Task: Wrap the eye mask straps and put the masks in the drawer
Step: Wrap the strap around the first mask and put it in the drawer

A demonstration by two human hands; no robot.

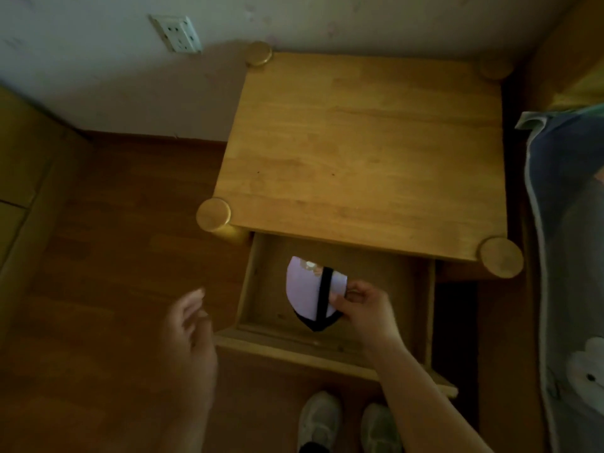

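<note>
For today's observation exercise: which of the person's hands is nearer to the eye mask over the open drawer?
The right hand is nearer: its fingers pinch the eye mask at its right edge, above the drawer. The left hand hovers open outside the drawer, off to the mask's left.

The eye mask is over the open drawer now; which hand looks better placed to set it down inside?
The right hand: it already pinches the eye mask over the open drawer. The left hand hangs empty, outside the drawer.
</note>
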